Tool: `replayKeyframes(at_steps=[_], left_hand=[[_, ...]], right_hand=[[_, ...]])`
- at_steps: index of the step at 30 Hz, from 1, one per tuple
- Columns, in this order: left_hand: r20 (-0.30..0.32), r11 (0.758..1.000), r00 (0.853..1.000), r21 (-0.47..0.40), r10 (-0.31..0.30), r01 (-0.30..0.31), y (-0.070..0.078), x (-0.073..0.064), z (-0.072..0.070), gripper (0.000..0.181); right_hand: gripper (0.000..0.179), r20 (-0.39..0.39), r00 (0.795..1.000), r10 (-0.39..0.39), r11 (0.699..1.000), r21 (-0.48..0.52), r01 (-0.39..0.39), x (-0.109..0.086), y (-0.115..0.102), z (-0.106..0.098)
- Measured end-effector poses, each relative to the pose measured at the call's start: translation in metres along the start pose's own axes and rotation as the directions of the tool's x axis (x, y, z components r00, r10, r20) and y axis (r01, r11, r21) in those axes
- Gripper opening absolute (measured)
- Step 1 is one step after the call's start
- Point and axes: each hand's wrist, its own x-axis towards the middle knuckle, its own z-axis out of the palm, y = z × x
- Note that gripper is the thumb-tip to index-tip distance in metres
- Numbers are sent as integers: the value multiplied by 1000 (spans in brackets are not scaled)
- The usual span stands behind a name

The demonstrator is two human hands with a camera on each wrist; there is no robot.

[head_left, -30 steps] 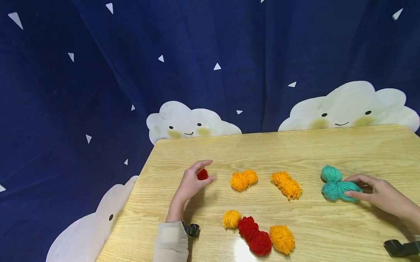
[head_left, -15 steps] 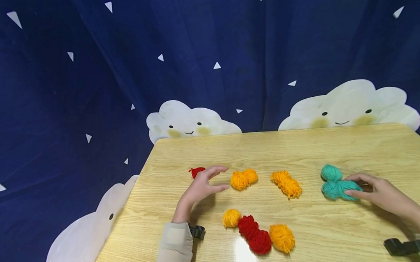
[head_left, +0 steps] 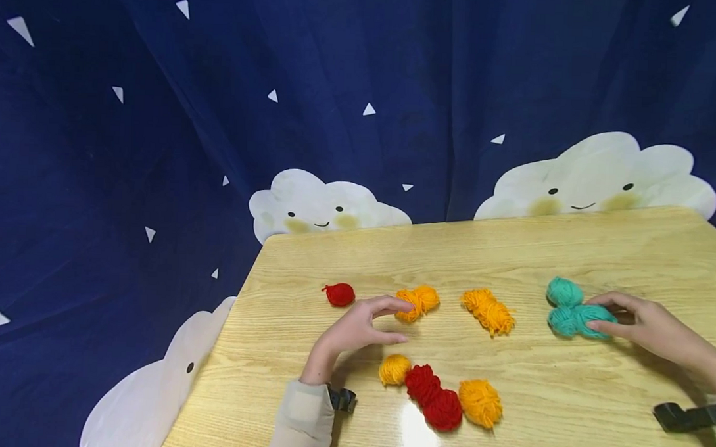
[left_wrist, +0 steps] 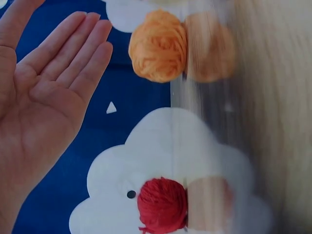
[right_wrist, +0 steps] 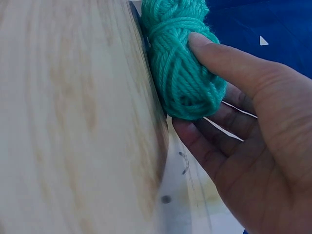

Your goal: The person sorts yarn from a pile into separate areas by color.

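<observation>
My left hand (head_left: 360, 325) hovers over the table with its thumb and fingers apart and nothing between them. Its fingertips overlap an orange yarn bundle (head_left: 425, 298) in the head view; the left wrist view shows the bare palm (left_wrist: 48, 107) to the left of the orange yarn (left_wrist: 158, 46). A small red yarn ball (head_left: 340, 294) lies behind that hand. At the right, my right hand (head_left: 644, 325) pinches the end of a teal yarn skein (right_wrist: 187, 73), thumb on one side and fingers on the other. A teal yarn ball (head_left: 565, 292) sits just behind this skein.
Another orange yarn bundle (head_left: 488, 312) lies mid-table. Nearer the front are a small orange ball (head_left: 395, 369), a red yarn bundle (head_left: 435, 397) and a larger orange ball (head_left: 480, 403) in a row. A dark blue curtain (head_left: 340, 65) hangs behind the wooden table (head_left: 565, 402).
My left hand has left the red ball and moved right and slightly nearer, to beside the orange bundle. The red ball is now fully uncovered. The right hand stays on the teal skein.
</observation>
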Motion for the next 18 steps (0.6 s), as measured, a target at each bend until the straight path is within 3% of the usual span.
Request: replayKeyframes(at_steps=[8, 18], left_hand=[[147, 999, 989, 41, 13, -19, 10, 1, 9, 52], [310, 997, 950, 71, 16, -40, 17, 3, 16, 51]], right_hand=[[39, -8, 1000, -7, 1000, 3, 7, -1, 1, -1], [37, -15, 1000, -15, 1000, -3, 15, -1, 1, -1]])
